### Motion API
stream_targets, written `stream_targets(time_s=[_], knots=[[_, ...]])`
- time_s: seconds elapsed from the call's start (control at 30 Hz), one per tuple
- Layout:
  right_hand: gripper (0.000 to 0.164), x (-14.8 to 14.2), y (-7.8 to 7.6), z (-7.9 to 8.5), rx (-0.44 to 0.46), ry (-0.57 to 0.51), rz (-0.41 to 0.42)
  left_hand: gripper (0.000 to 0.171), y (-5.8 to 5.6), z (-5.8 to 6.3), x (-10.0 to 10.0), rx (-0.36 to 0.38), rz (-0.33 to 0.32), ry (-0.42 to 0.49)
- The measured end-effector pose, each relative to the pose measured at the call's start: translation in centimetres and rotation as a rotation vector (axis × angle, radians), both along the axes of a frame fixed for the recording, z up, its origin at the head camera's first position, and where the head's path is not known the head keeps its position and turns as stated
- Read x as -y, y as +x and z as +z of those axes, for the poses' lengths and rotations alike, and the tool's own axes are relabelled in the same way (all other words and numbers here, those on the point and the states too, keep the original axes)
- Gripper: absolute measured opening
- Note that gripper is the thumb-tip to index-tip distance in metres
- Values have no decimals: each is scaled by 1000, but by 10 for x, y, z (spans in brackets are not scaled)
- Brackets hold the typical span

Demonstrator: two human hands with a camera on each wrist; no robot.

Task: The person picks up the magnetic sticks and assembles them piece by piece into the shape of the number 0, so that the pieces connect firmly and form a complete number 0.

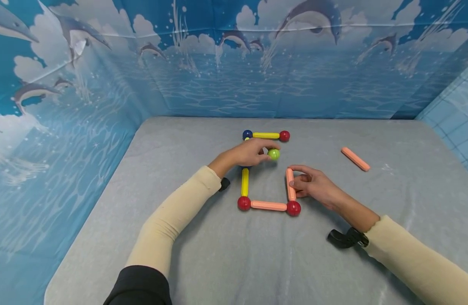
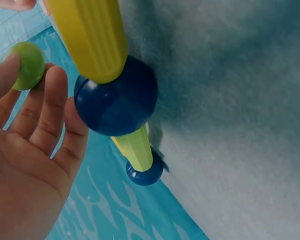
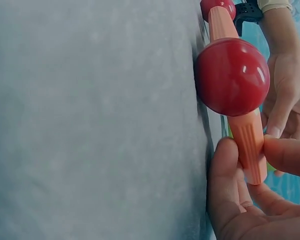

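My left hand point(image 1: 250, 153) pinches a light green ball point(image 1: 273, 154) between thumb and fingertips, above the table. With thumb and fingers, my right hand point(image 1: 318, 186) grips an orange stick point(image 1: 290, 183), whose near end meets a red ball point(image 1: 293, 208). A second orange stick point(image 1: 269, 206) runs left from there to another red ball point(image 1: 244, 203). From that ball a yellow stick point(image 1: 245, 182) goes back to a blue ball point(image 2: 117, 97), mostly hidden by my left hand in the head view. Behind it, a light green stick point(image 2: 138, 152) reaches a farther blue ball point(image 1: 247, 134).
At the back, a yellow stick point(image 1: 266, 135) joins the far blue ball to a red ball point(image 1: 284, 136). A loose orange stick point(image 1: 355, 159) lies right on the grey-covered table point(image 1: 203, 254). Dolphin-print curtains point(image 1: 218, 93) border the table's back and left.
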State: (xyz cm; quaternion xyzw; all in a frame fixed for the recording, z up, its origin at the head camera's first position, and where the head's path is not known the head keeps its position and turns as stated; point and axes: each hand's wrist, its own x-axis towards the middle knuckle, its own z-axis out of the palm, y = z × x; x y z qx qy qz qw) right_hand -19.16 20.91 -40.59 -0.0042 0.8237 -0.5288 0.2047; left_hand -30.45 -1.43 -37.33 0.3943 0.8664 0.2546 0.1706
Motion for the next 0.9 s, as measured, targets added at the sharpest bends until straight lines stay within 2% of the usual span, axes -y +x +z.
stream_targets(time_s=[0.27, 0.6, 0.9], knots=[[62, 1, 0, -1, 22, -23, 4, 45, 1, 0, -8, 7, -4, -14], [63, 1, 0, -4, 26, -23, -21, 41, -7, -4, -19, 64, -1, -17], [61, 0, 3, -5, 10, -62, -20, 40, -8, -9, -23, 58, -37, -9]])
